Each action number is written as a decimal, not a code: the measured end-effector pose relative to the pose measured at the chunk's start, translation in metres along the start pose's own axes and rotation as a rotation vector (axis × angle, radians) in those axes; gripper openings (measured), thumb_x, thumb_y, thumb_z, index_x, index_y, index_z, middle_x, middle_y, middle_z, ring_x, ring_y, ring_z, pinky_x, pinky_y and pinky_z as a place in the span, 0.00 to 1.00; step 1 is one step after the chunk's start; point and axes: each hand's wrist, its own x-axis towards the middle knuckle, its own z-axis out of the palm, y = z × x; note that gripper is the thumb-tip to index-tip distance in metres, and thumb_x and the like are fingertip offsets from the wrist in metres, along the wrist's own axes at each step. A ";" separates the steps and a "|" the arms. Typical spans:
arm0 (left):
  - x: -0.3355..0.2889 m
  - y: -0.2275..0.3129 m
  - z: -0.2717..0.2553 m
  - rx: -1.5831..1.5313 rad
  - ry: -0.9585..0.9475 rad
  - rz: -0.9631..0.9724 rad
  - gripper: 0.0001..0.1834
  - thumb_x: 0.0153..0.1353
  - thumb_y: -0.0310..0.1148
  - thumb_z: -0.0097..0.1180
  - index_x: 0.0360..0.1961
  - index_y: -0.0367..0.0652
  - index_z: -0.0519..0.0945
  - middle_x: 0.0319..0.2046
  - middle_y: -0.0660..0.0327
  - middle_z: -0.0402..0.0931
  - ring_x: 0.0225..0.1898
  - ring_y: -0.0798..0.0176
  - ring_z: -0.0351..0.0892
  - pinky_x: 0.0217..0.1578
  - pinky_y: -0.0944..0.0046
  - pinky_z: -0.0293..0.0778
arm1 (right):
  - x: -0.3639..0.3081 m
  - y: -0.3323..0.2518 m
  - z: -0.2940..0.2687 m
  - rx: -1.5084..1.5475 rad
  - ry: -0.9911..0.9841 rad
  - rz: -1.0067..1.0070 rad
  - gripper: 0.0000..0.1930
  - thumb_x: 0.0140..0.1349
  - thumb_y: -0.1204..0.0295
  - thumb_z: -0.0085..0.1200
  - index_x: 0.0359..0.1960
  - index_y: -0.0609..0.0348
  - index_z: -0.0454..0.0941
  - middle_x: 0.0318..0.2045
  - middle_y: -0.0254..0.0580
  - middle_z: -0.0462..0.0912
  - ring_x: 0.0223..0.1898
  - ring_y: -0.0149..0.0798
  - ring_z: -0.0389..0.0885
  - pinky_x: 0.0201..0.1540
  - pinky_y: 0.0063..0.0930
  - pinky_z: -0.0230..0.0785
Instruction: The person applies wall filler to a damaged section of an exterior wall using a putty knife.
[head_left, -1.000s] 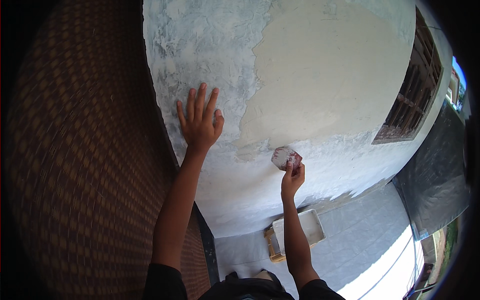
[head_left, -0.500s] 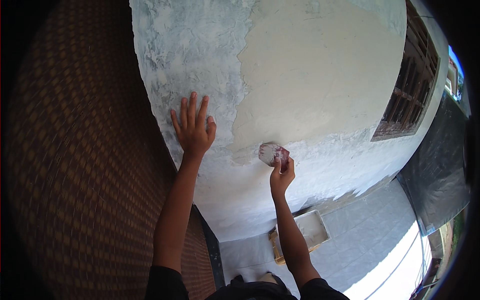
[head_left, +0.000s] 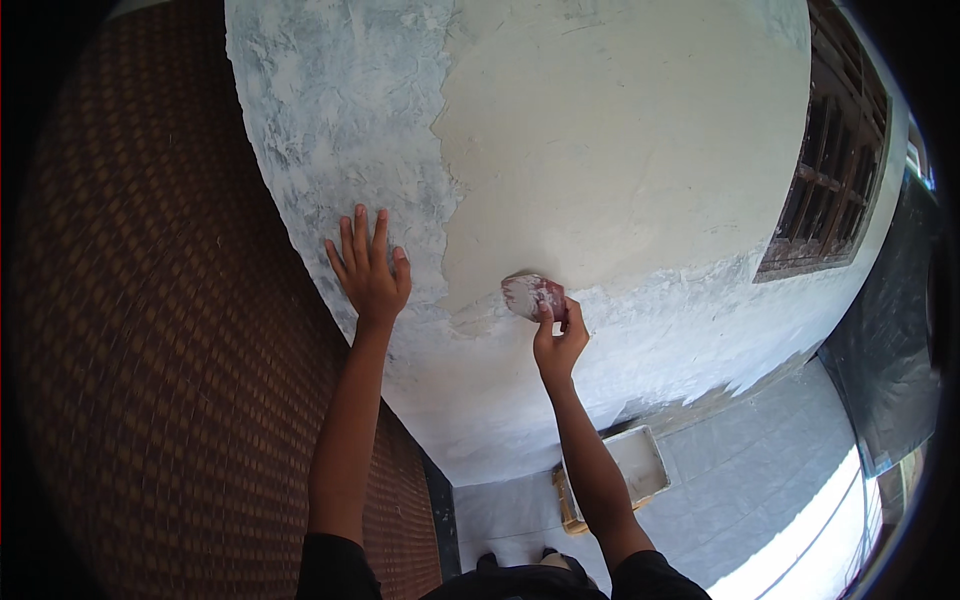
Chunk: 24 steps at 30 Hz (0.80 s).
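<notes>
My left hand (head_left: 368,266) lies flat with fingers spread against a rough, blue-grey plastered wall (head_left: 340,110). My right hand (head_left: 558,338) grips a small reddish scraper pad smeared with white (head_left: 530,295), pressed on the wall at the lower edge of a smooth cream patch of fresh filler (head_left: 620,150). The pad sits just right of the ragged border between the cream patch and the rough grey surface.
A brown woven-pattern panel (head_left: 150,330) fills the left side. A barred wooden window (head_left: 820,190) is set in the wall at right. On the tiled floor (head_left: 760,480) below lies a white tray (head_left: 635,465) with a wooden-handled tool. A dark sheet hangs far right.
The view has shifted so both hands sit a little lower and left on the wall. The right hand with the pad has slid slightly left along the cream patch's lower edge.
</notes>
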 end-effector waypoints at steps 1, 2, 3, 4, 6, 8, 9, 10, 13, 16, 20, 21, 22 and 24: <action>-0.001 -0.002 -0.001 0.004 -0.008 -0.007 0.26 0.67 0.41 0.40 0.65 0.50 0.68 0.69 0.55 0.59 0.71 0.48 0.53 0.68 0.38 0.39 | 0.007 0.004 -0.011 0.022 0.086 0.137 0.09 0.63 0.71 0.59 0.39 0.64 0.76 0.28 0.37 0.79 0.28 0.23 0.71 0.29 0.19 0.64; -0.002 0.001 -0.002 -0.004 -0.017 -0.016 0.26 0.67 0.41 0.39 0.65 0.50 0.68 0.69 0.54 0.59 0.71 0.47 0.52 0.68 0.38 0.39 | 0.015 0.007 -0.021 0.128 0.230 0.142 0.07 0.65 0.72 0.57 0.38 0.64 0.75 0.30 0.35 0.79 0.29 0.22 0.72 0.31 0.18 0.64; -0.003 0.003 -0.003 0.003 -0.018 -0.012 0.26 0.67 0.41 0.39 0.65 0.50 0.68 0.69 0.54 0.59 0.71 0.47 0.52 0.68 0.38 0.39 | 0.020 0.009 -0.027 0.276 0.281 0.167 0.07 0.65 0.73 0.56 0.38 0.64 0.75 0.31 0.35 0.79 0.30 0.23 0.72 0.33 0.18 0.64; -0.004 0.005 -0.004 0.014 -0.036 -0.018 0.26 0.68 0.41 0.38 0.65 0.47 0.67 0.69 0.52 0.58 0.71 0.46 0.51 0.68 0.39 0.38 | 0.023 0.011 -0.031 0.424 0.332 0.192 0.06 0.66 0.74 0.56 0.37 0.64 0.74 0.32 0.34 0.79 0.31 0.23 0.73 0.35 0.18 0.65; -0.007 0.009 -0.003 0.035 -0.056 -0.019 0.27 0.69 0.41 0.37 0.66 0.44 0.66 0.69 0.50 0.57 0.71 0.44 0.50 0.68 0.39 0.37 | 0.011 0.008 -0.033 0.375 0.041 0.150 0.05 0.65 0.76 0.56 0.38 0.63 0.74 0.33 0.35 0.79 0.33 0.24 0.74 0.37 0.18 0.67; -0.014 0.012 -0.002 0.007 -0.037 -0.065 0.26 0.69 0.40 0.38 0.66 0.46 0.66 0.70 0.51 0.56 0.72 0.45 0.49 0.69 0.39 0.37 | -0.009 0.000 -0.016 0.288 -0.238 -0.028 0.07 0.59 0.80 0.60 0.36 0.63 0.75 0.29 0.39 0.81 0.30 0.28 0.76 0.35 0.21 0.67; -0.018 0.014 -0.001 0.012 -0.040 -0.059 0.26 0.69 0.40 0.38 0.66 0.46 0.66 0.70 0.51 0.56 0.72 0.45 0.49 0.69 0.39 0.37 | -0.013 -0.006 -0.006 0.229 -0.344 -0.245 0.08 0.54 0.83 0.60 0.35 0.62 0.77 0.29 0.43 0.81 0.29 0.43 0.76 0.34 0.32 0.69; -0.022 0.016 -0.001 0.012 -0.052 -0.080 0.26 0.69 0.39 0.38 0.66 0.45 0.66 0.70 0.51 0.56 0.72 0.44 0.48 0.69 0.39 0.37 | -0.018 -0.010 0.003 0.191 -0.467 -0.332 0.10 0.52 0.83 0.60 0.36 0.62 0.77 0.29 0.45 0.80 0.30 0.49 0.74 0.36 0.37 0.67; -0.033 0.032 0.000 -0.012 -0.087 -0.120 0.26 0.69 0.37 0.37 0.67 0.43 0.65 0.70 0.49 0.54 0.72 0.43 0.47 0.69 0.39 0.37 | -0.008 0.003 0.010 0.115 -0.391 -0.353 0.08 0.53 0.81 0.60 0.36 0.62 0.76 0.29 0.44 0.81 0.30 0.46 0.76 0.35 0.37 0.68; -0.039 0.029 -0.009 -0.006 -0.139 -0.134 0.26 0.69 0.36 0.37 0.68 0.42 0.63 0.71 0.48 0.52 0.72 0.43 0.46 0.69 0.39 0.37 | 0.012 0.016 -0.002 0.045 -0.120 -0.149 0.10 0.57 0.79 0.59 0.41 0.64 0.77 0.29 0.46 0.80 0.29 0.43 0.79 0.33 0.31 0.71; -0.038 0.035 -0.020 -0.007 -0.199 -0.179 0.27 0.69 0.34 0.38 0.69 0.42 0.61 0.71 0.47 0.50 0.73 0.42 0.44 0.69 0.38 0.37 | 0.021 0.011 -0.033 0.282 0.045 0.064 0.07 0.58 0.78 0.60 0.38 0.65 0.77 0.29 0.44 0.82 0.27 0.33 0.79 0.32 0.24 0.70; -0.037 0.038 -0.020 -0.004 -0.199 -0.178 0.27 0.69 0.34 0.38 0.69 0.42 0.61 0.71 0.47 0.50 0.73 0.42 0.44 0.69 0.38 0.37 | 0.017 0.010 -0.033 0.249 -0.039 -0.038 0.07 0.58 0.79 0.60 0.38 0.65 0.77 0.29 0.43 0.82 0.26 0.33 0.78 0.31 0.25 0.69; -0.035 0.041 -0.019 -0.008 -0.202 -0.193 0.27 0.69 0.34 0.38 0.69 0.42 0.60 0.71 0.47 0.50 0.73 0.42 0.44 0.68 0.38 0.37 | 0.011 0.007 -0.028 0.216 -0.123 -0.140 0.07 0.58 0.80 0.60 0.37 0.65 0.77 0.29 0.42 0.82 0.26 0.34 0.78 0.30 0.26 0.69; -0.036 0.045 -0.018 -0.017 -0.207 -0.206 0.27 0.69 0.34 0.38 0.69 0.42 0.60 0.71 0.47 0.50 0.73 0.42 0.44 0.68 0.38 0.37 | -0.003 0.006 -0.015 0.229 -0.340 -0.306 0.09 0.54 0.80 0.61 0.37 0.62 0.77 0.29 0.43 0.80 0.30 0.44 0.76 0.32 0.33 0.68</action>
